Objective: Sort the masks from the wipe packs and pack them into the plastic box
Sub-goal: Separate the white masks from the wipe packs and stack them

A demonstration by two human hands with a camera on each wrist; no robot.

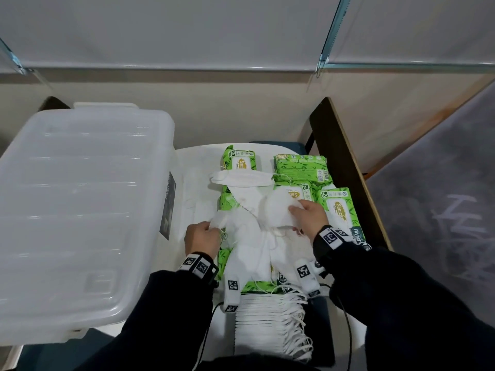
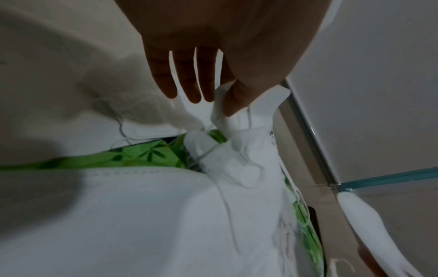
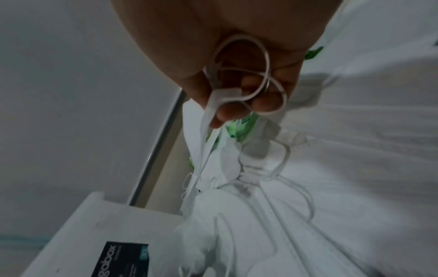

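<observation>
Saw loose white masks heaped over green wipe packs on a white table, directly between the two hands. Left hand at the heap's left edge, pinching the end of one mask between thumb and forefinger, the other fingers held straight (wrist view made this plain). Right hand at the heap's right side, thumb on top of a rounded mask and fingers curled under it; from the wrist, white ear loops lay tangled around those curled fingers. One folded mask stretched across the packs farther back, clear of both hands. A tidy stack of folded masks sat at the near edge, below the forearms. Plastic box stood left of the heap, just beside the left hand, its translucent lid on. Dark sleeves and tagged wristbands covered both wrists.
</observation>
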